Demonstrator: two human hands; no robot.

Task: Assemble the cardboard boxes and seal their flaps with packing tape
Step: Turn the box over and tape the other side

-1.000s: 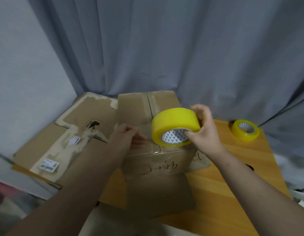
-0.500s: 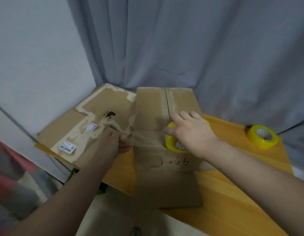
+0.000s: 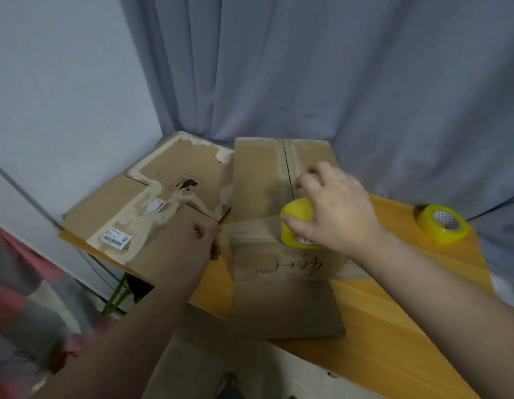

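The cardboard box (image 3: 264,194) stands on the wooden counter (image 3: 394,326) straight ahead of me at twelve o'clock. Its top flaps are folded shut and meet along a seam that runs away from me. One lower flap lies flat on the counter, pointing back at six o'clock.

My right hand (image 3: 336,208) sits on top of the box near its front edge. The fingers are curled down over a yellow roll of tape (image 3: 296,226), gripping it from above, and the roll rests on the box top just right of the seam.

A clear strip of tape (image 3: 250,226) runs from the roll toward nine o'clock, stretched across the box top to its left edge. My left hand (image 3: 205,240) is just beside that edge, fingers curled in tight and pinching the free end of the strip. I can't tell whether the strip is pressed onto the cardboard or held just above it.

At about ten o'clock from the box, a flattened piece of cardboard (image 3: 152,208) with torn paper and a barcode label lies partly over the counter's edge, under my left wrist. At three o'clock, well apart from my right hand, a second yellow roll (image 3: 443,224) lies on the counter. A grey curtain (image 3: 307,82) hangs behind it all.
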